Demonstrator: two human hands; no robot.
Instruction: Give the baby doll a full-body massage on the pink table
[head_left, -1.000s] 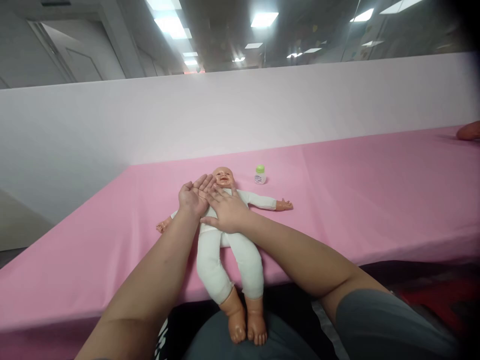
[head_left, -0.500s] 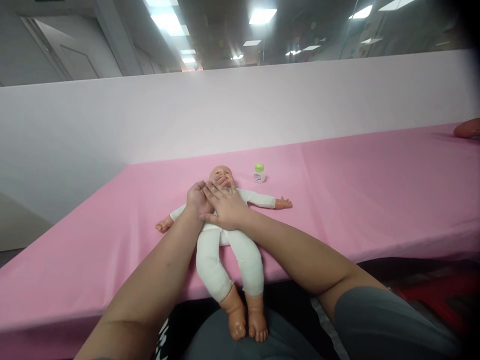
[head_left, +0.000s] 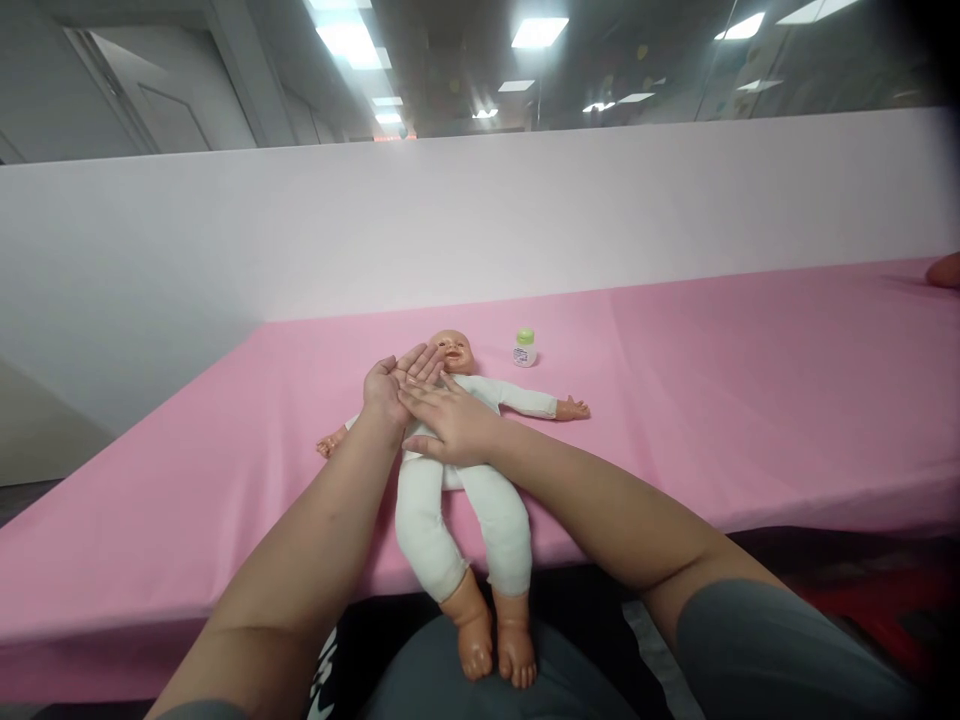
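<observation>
Our left hand [head_left: 390,385] is open, palm turned up, its fingers [head_left: 421,362] straight and close together beside the baby doll's head [head_left: 451,351], just short of the cheek as far as we can tell. Our right hand [head_left: 448,425] lies flat, palm down, on the baby doll [head_left: 457,450], its fingers [head_left: 418,402] lightly spread and reaching toward our left palm, where they seem to touch or cross its heel; neither hand grips or pinches anything. The doll lies on its back in a white suit near the front edge of the pink table [head_left: 712,400], arms out to the sides, one small hand [head_left: 572,407] pointing toward the far right, legs hanging over the edge so that the bare feet [head_left: 496,650] rest against our lap. We judge that the rubbing of palm and fingertips goes best with both hands kept low over the chest, the strokes light and even, and the forearms clear of the doll's arms so it does not slide off the edge. A small white bottle with a green cap [head_left: 524,348] stands upright just beyond the doll's shoulder, apart from both hands. A white partition [head_left: 525,220] runs behind the table.
</observation>
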